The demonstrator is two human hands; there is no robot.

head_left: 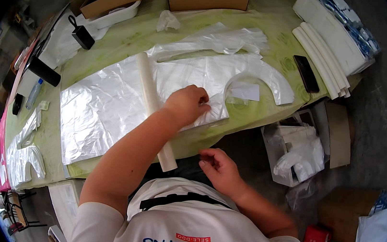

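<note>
A layered sheet of clear, shiny plastic film [105, 95], cut like an apron with a curved opening at its right end, lies across the table. A long pale roller tube [146, 83] rests on it crosswise, its near end sticking out past the table edge. Reaching over the tube, my left hand [187, 104] is closed, its curled fingers pinching at the film beside the curved opening. My right hand [222, 172] hovers off the near table edge, fingers loosely bent and apart, with nothing visible in it. A small white paper [246, 91] lies inside the curve.
The table has a green patterned cover [276, 34]. A phone [306, 74], several white rolls [322, 59] and a white box [332, 34] sit at right. Cardboard boxes [208, 4] stand at the back, a black speaker [44, 71] at left. Below right is a bin [277, 165] of plastic scraps.
</note>
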